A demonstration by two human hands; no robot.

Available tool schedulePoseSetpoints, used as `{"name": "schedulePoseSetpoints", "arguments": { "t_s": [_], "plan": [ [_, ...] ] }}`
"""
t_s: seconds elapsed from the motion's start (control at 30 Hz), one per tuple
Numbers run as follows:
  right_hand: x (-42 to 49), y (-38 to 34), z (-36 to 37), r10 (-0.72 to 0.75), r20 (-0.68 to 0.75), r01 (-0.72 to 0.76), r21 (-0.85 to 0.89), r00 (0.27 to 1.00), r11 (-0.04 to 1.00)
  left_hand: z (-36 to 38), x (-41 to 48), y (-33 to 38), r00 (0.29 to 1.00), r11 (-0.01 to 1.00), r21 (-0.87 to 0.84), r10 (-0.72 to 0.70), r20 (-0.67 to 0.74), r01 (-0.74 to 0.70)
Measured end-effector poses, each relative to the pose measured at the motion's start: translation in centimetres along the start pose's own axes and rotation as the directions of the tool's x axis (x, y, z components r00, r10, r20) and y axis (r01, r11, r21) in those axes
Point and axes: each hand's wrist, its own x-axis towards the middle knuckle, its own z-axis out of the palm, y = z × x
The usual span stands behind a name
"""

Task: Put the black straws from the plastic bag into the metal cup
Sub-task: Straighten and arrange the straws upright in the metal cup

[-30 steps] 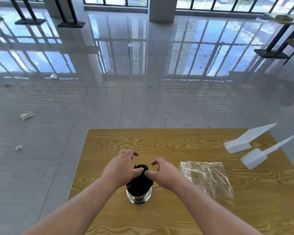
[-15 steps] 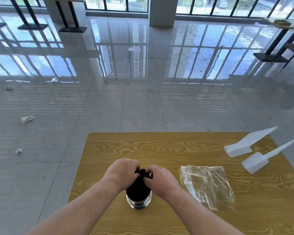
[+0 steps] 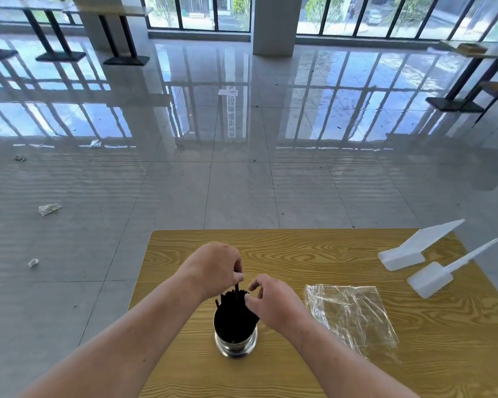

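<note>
Standing upright near the front middle of the wooden table, the metal cup is seen filled with the black straws, whose tops rise above its rim in a loose bundle. One straw is raised a little higher than the rest, and its upper end is pinched between the thumb and curled fingers of the left hand, which is held closed just above the bundle. The right hand is placed against the right side of the bundle, its thumb and forefinger bent into a loose, partly open ring, with the thumb touching the straw tops; whether any straw is actually gripped by it cannot be told. Both forearms are extended from the bottom of the view toward the cup.

The plastic bag is laid flat and crumpled on the table just to the right of the right hand, apart from the cup, and no straws are seen inside it. Two white plastic scoops are set near the table's far right corner, well apart from the cup. Scraps of paper are scattered on the shiny tiled floor beyond the table
</note>
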Motion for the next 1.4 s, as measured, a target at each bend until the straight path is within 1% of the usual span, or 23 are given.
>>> {"name": "schedulePoseSetpoints", "arguments": {
  "t_s": [0.17, 0.23, 0.4, 0.53, 0.57, 0.6, 0.67, 0.7, 0.77, 0.8, 0.83, 0.87, 0.93, 0.97, 1.0, 1.03, 1.07, 1.1, 1.17, 1.23, 1.3, 1.37, 1.4],
  "plan": [
    [0.1, -0.1, -0.3, -0.032, -0.040, 0.033, 0.040, 0.999, 0.999, -3.4, -0.1, -0.5, 0.995, 0.990, -0.123, -0.080, -0.063, 0.071],
    [0.2, -0.2, -0.4, -0.031, -0.079, 0.036, 0.073, 0.996, 0.997, -5.2, -0.1, -0.9, 0.988, 0.964, -0.250, -0.114, -0.104, 0.085],
    [0.7, -0.8, -1.4, 0.062, -0.161, -0.015, 0.276, 0.985, 0.961, -8.2, -0.1, -2.0, 0.936, 0.843, -0.538, -0.203, -0.288, 0.017],
    [1.2, -0.8, -2.4, 0.168, -0.139, -0.084, 0.471, 0.976, 0.878, -7.1, 0.0, -3.0, 0.890, 0.808, -0.590, -0.265, -0.372, -0.006],
    [1.3, -0.8, -2.6, 0.192, -0.137, -0.096, 0.513, 0.972, 0.853, -6.5, 0.0, -3.3, 0.882, 0.760, -0.650, -0.296, -0.368, -0.016],
    [1.3, -0.8, -2.7, 0.214, -0.137, -0.106, 0.550, 0.967, 0.828, -6.0, 0.1, -3.7, 0.875, 0.678, -0.734, -0.338, -0.346, -0.028],
    [1.4, -1.0, -3.0, 0.239, -0.105, -0.128, 0.608, 0.965, 0.783, -4.9, 0.0, -4.4, 0.866, 0.462, -0.886, -0.433, -0.251, -0.025],
    [1.4, -1.1, -3.2, 0.229, -0.063, -0.137, 0.639, 0.971, 0.757, -4.3, -0.1, -4.7, 0.862, 0.345, -0.939, -0.474, -0.181, -0.007],
    [1.4, -1.8, -3.4, 0.142, 0.066, -0.145, 0.731, 0.988, 0.667, -3.0, -0.3, -5.0, 0.857, 0.119, -0.991, -0.516, -0.014, 0.055],
    [1.3, -2.3, -3.5, 0.082, 0.132, -0.155, 0.783, 0.988, 0.603, -2.3, -0.4, -5.1, 0.857, 0.027, -0.995, -0.511, 0.065, 0.092],
    [1.2, -2.9, -3.6, 0.027, 0.189, -0.174, 0.830, 0.982, 0.530, -1.7, -0.5, -5.1, 0.860, -0.041, -0.991, -0.493, 0.131, 0.127],
    [1.2, -3.5, -3.8, -0.014, 0.227, -0.195, 0.867, 0.974, 0.458, -1.1, -0.6, -5.1, 0.864, -0.084, -0.984, -0.469, 0.180, 0.160],
    [1.4, -4.6, -4.4, -0.045, 0.235, -0.208, 0.922, 0.971, 0.325, -0.1, -0.9, -4.9, 0.877, -0.114, -0.970, -0.415, 0.241, 0.213],
    [1.5, -5.1, -4.7, -0.029, 0.219, -0.203, 0.938, 0.975, 0.281, 0.4, -1.0, -4.8, 0.883, -0.115, -0.966, -0.391, 0.259, 0.233],
    [1.6, -5.5, -5.0, 0.005, 0.194, -0.188, 0.942, 0.981, 0.277, 0.8, -1.2, -4.8, 0.888, -0.108, -0.962, -0.372, 0.272, 0.250],
    [1.7, -5.7, -5.3, 0.049, 0.156, -0.163, 0.932, 0.987, 0.324, 1.2, -1.3, -4.8, 0.890, -0.092, -0.959, -0.357, 0.283, 0.268],
    [1.9, -5.9, -5.6, 0.086, 0.103, -0.130, 0.901, 0.991, 0.414, 1.5, -1.4, -4.9, 0.891, -0.061, -0.954, -0.344, 0.295, 0.293],
    [1.9, -6.0, -5.9, 0.098, 0.044, -0.089, 0.849, 0.994, 0.520, 1.7, -1.6, -4.9, 0.892, -0.005, -0.946, -0.331, 0.308, 0.324],
    [2.0, -5.9, -6.2, 0.054, -0.047, -0.005, 0.704, 0.997, 0.710, 2.1, -1.8, -5.2, 0.893, 0.176, -0.905, -0.316, 0.320, 0.387],
    [2.0, -5.6, -6.2, 0.014, -0.101, 0.045, 0.559, 0.995, 0.828, 2.7, -1.8, -5.6, 0.891, 0.369, -0.833, -0.353, 0.284, 0.412],
    [1.9, -5.2, -6.0, -0.008, -0.141, 0.067, 0.422, 0.990, 0.904, 3.4, -1.8, -6.0, 0.894, 0.548, -0.729, -0.399, 0.203, 0.410],
    [1.8, -4.8, -5.5, -0.037, -0.141, 0.078, 0.304, 0.989, 0.949, 3.9, -1.8, -6.2, 0.915, 0.714, -0.583, -0.377, 0.146, 0.387],
    [1.7, -4.8, -5.3, -0.054, -0.126, 0.085, 0.259, 0.991, 0.962, 4.1, -1.8, -6.2, 0.926, 0.778, -0.506, -0.351, 0.139, 0.371]
  ]
}}
